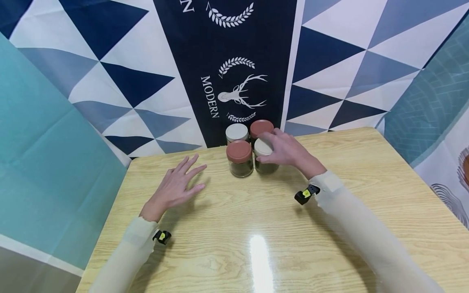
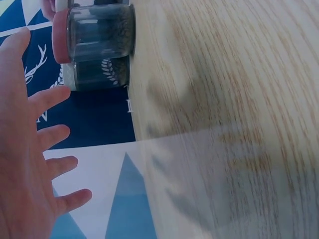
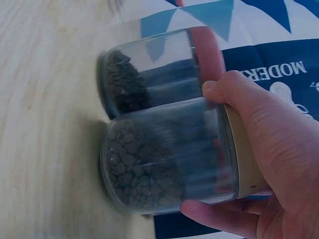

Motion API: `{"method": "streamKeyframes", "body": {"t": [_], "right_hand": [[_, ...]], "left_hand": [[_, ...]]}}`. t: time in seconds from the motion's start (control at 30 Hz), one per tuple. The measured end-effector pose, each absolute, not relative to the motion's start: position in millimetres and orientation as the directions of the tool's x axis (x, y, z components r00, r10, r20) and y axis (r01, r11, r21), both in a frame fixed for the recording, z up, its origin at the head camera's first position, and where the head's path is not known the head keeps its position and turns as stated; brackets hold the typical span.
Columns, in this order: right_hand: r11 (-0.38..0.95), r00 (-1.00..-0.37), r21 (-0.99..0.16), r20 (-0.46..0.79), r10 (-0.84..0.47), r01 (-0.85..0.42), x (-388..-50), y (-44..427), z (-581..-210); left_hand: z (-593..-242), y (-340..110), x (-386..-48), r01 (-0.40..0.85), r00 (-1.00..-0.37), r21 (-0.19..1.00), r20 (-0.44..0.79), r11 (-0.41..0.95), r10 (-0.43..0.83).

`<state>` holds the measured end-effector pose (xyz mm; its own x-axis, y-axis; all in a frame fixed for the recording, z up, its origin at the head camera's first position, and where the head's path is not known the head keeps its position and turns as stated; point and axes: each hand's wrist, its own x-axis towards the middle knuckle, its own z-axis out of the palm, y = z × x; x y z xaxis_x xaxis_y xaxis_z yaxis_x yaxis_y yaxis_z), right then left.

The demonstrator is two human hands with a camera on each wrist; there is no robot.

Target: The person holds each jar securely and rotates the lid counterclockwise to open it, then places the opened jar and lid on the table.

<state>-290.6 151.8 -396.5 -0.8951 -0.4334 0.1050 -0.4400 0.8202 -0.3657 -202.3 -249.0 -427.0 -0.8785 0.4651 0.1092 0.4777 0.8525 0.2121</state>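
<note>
Four lidded glass jars stand close together at the table's back edge. In front are a red-lidded jar point(image 1: 239, 158) and, to its right, a cream-lidded jar point(image 1: 263, 148); behind them are a white-lidded jar point(image 1: 236, 132) and another red-lidded one point(image 1: 261, 127). My right hand point(image 1: 286, 149) grips the cream-lidded jar around its lid; the right wrist view shows dark pieces inside this jar point(image 3: 144, 164) and the red-lidded jar point(image 3: 124, 79) beside it. My left hand point(image 1: 176, 185) is held over the table, left of the jars, fingers spread and holding nothing.
The wooden table point(image 1: 220, 228) has a bright reflection near its front. A patterned cloth point(image 1: 139, 81) with triangles and a dark deer panel hangs right behind the jars. Teal cloth point(image 1: 44, 134) hangs along the left side, with more cloth point(image 1: 432, 106) on the right.
</note>
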Motion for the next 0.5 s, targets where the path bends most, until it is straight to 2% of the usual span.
{"method": "streamKeyframes", "body": {"t": [0.17, 0.5], "right_hand": [[0.824, -0.899, -0.361, 0.147, -0.412, -0.436, -286.9, 156.2, -380.7], [0.82, -0.921, -0.421, 0.2, -0.334, -0.389, -281.7, 165.5, -347.7]], "left_hand": [[-428.3, -250.0, -202.8, 0.476, -0.879, 0.214, 0.112, 0.853, 0.463], [-431.7, -248.1, -203.1, 0.467, -0.884, 0.227, 0.101, 0.855, 0.456]]}}
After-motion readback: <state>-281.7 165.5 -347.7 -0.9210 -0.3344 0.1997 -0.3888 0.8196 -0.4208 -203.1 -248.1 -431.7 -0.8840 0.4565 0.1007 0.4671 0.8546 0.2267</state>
